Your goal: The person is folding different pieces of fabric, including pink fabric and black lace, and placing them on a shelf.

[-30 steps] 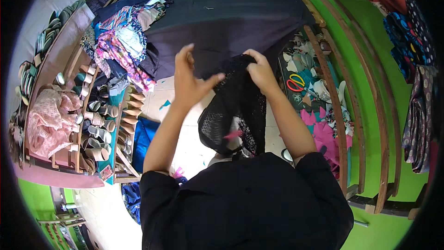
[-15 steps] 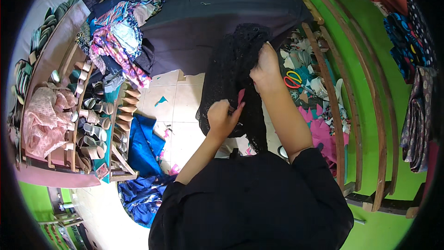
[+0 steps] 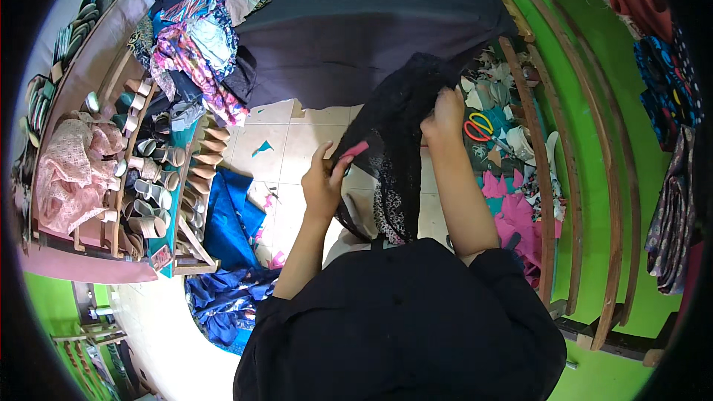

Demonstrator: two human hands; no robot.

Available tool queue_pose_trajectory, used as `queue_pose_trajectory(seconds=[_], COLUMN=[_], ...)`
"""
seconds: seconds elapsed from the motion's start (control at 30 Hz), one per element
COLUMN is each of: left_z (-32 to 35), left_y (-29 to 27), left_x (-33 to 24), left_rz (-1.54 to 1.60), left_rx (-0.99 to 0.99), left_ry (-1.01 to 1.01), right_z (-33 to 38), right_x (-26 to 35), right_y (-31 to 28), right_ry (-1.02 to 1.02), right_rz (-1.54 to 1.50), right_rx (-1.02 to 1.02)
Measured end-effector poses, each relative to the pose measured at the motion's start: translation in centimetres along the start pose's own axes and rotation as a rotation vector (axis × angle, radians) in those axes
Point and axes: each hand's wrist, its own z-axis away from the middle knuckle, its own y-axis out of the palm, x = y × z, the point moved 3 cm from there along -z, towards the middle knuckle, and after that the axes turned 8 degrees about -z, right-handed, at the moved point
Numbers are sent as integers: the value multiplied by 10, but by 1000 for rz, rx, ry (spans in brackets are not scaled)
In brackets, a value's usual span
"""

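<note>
Black lace fabric (image 3: pixel 401 141); pink chalk (image 3: pixel 355 150); red-yellow scissors (image 3: pixel 479 128); blue cloth (image 3: pixel 226 215); green wall (image 3: pixel 594 89).

Two hands (image 3: pixel 323 186) hold one black lace cloth (image 3: pixel 394 148) and one pink strip (image 3: pixel 355 150). One pair of scissors (image 3: pixel 479 128), one blue cloth (image 3: pixel 226 215), one pink garment (image 3: pixel 67 178).

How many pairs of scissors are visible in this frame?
1. A pair of scissors with red and yellow handles lies among fabric scraps just right of the right hand, which holds the black lace fabric. More could be buried under the scraps.
</note>
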Motion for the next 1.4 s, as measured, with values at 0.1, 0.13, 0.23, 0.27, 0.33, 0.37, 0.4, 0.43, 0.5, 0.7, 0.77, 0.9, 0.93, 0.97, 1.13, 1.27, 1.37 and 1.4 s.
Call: queue_pose_trajectory(seconds=[0.1,0.13,0.23,0.27,0.33,0.37,0.4,0.43,0.5,0.7,0.77,0.9,0.93,0.97,1.13,1.27,1.37,1.4], left_z=[-4,-4,1,4,10,5,2,0,-2,-3,-7,-10,-10,-9,-7,-9,-14,-18], left_y=[0,1,4,5,0,3,5,5,7,8,4,-3,-4,-2,5,-6,-4,-2], left_x=[18,20,21,18,28,19,12,14,14,20,26,37,40,42,30,25,27,26], left_rz=[-92,-94,70,74,420,509,650,680,715,668,643,578,565,575,629,612,612,612], left_rx=[-11,-11,21,26,130,140,142,170,198,364,345,337,346,360,483,464,361,366], left_ry=[414,409,411,416,-26,-131,-232,-256,-278,-136,-140,-174,-206,-211,-176,-201,-313,-318], right_z=[-5,0,5,8,43,44,50,59,76,90,71,50,56,69,95,71,87,99], right_x=[-4,-3,-7,-10,-10,-18,-25,-25,-22,-43,-31,-5,-5,-9,-40,-34,-32,-33], right_y=[-12,-10,-18,-22,13,4,-3,1,5,-14,-25,-2,3,12,7,-13,-6,3], right_ry=[95,77,-167,-389,-39,-199,-373,-516,-805,-209,85,-85,-82,-159,-186,226,-69,-262], right_rz=[-134,-98,303,667,1457,1547,1626,1492,1166,1208,967,755,754,861,819,574,919,970], right_rx=[-21,-85,10,172,266,307,359,368,558,1224,1041,682,683,862,1014,551,848,933])
